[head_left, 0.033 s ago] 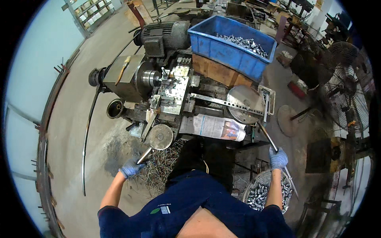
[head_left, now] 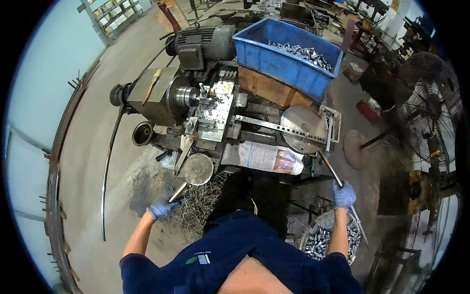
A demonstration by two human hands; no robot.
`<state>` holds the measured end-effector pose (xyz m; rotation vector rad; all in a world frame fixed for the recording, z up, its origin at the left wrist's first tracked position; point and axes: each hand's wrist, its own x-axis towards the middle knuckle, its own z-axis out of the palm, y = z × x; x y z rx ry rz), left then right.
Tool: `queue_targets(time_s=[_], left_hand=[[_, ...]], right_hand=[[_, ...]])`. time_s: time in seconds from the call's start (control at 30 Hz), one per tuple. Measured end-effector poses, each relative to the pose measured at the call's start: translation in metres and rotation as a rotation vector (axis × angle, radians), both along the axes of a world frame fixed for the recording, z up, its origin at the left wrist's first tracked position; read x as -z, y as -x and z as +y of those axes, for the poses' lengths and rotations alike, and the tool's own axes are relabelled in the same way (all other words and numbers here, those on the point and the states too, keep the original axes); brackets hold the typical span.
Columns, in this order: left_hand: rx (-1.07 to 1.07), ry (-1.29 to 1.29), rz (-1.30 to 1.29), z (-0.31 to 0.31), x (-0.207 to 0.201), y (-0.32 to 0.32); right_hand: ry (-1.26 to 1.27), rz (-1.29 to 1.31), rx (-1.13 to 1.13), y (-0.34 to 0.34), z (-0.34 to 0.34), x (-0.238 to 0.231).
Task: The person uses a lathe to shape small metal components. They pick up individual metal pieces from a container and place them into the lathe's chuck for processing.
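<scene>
Left hand (head_left: pixel 161 208): holds your handle (head_left: pixel 177 192)
Right hand (head_left: pixel 344 195): holds your bar (head_left: pixel 331 168)
Machine (head_left: pixel 186 96): you seem to steer it; moving likely needs firm grips

A: List the surrounding items.
B: Wire-caged fan (head_left: pixel 433 117), 3 o'clock. Red box-like object (head_left: pixel 368 111) on the floor, between 2 and 3 o'clock.
A: Opposite side?
B: Loaded shelving (head_left: pixel 114 15), between 10 and 11 o'clock; pale blue wall (head_left: pixel 41 93), 9 o'clock.
</scene>
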<state>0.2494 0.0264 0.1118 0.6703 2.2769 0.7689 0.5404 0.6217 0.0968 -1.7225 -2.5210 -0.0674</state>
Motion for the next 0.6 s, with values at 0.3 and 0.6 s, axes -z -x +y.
queue_targets(time_s=[0.3, 0.6], left_hand=[[0.001, 0.279, -0.030, 0.015, -0.029, -0.006], [-0.037, 0.013, -0.340, 0.004, -0.018, 0.021]], right_hand=[[-0.124, -0.178, -0.099, 0.084, 0.119, -0.029], [-0.193, -0.215, -0.258, 0.165, 0.133, -0.005]])
